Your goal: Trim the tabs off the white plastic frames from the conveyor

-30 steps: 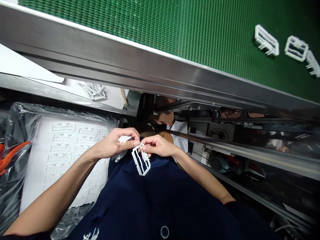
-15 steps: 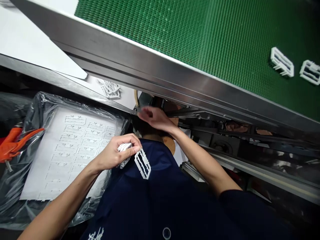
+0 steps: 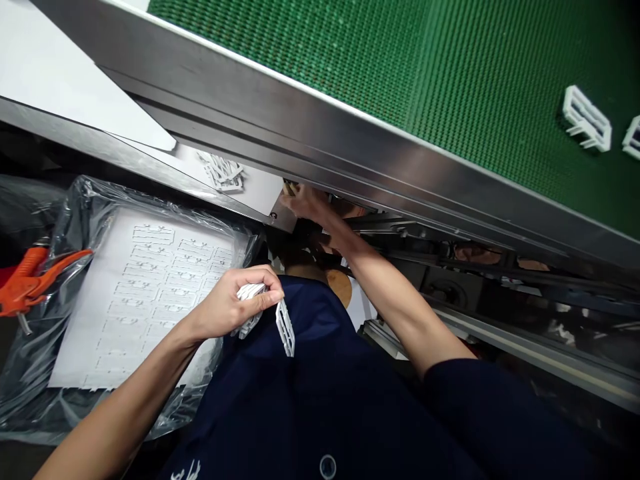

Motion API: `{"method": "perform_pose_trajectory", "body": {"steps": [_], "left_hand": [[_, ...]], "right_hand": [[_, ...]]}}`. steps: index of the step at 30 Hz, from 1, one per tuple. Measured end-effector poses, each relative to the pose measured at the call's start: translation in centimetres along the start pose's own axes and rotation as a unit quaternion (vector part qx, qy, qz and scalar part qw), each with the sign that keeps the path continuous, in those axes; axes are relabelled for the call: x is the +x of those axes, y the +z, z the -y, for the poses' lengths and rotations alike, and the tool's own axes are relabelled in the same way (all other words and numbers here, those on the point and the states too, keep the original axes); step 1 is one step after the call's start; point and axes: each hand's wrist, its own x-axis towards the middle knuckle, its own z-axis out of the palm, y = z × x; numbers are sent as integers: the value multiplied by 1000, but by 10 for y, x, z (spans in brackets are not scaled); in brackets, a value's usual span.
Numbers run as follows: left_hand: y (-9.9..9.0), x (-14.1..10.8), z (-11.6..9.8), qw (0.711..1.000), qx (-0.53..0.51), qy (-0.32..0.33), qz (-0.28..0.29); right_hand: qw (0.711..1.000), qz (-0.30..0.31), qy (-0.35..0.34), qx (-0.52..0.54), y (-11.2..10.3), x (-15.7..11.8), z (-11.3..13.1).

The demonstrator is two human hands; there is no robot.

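Observation:
My left hand (image 3: 250, 301) is closed around a small bundle of white slotted pieces (image 3: 250, 291). One more white slotted piece (image 3: 285, 328) hangs from its thumb and fingertip, turned nearly edge-on. Farther off, beneath the conveyor's side, my right hand (image 3: 306, 202) has its fingers curled on a narrow tan strip (image 3: 289, 189); what kind of thing it is I cannot tell. Just left of that hand, a heap of similar white pieces (image 3: 223, 173) lies on a white surface (image 3: 260, 190).
A green conveyor belt (image 3: 325, 53) with a metal side rail (image 3: 280, 107) carries white slotted pieces (image 3: 587, 119) at right. At left, a white sheet with cut outlines (image 3: 125, 320) lies on clear plastic (image 3: 30, 400), beside an orange-handled tool (image 3: 30, 280). Large white sheets (image 3: 65, 80) lie above.
My right hand has reached forward and closed on the tan strip, which has shifted right. The piece hanging from my left hand has turned edge-on. The belt pieces appear farther right.

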Motion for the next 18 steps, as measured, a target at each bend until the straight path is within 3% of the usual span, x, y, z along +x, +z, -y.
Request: {"method": "perform_pose_trajectory", "body": {"steps": [4,7,9,12,18], "left_hand": [[-2,5,-1,1000,-11,-15,11],[-3,10,-3,999,-31,-27,29],[-2,14,-6,998,-42,-32,40],[0,20,-10,997,-48,-37,47],[4,24,-14,996,-51,-42,54]], "right_hand": [[992,51,-39,104,-42,-77,-19],[988,115,-82,63,-74,-141,-23],[980,168,-106,18,-90,-170,-18],[968,216,-118,-40,-101,-187,-6],[956,241,-120,-112,-102,-184,6]]}}
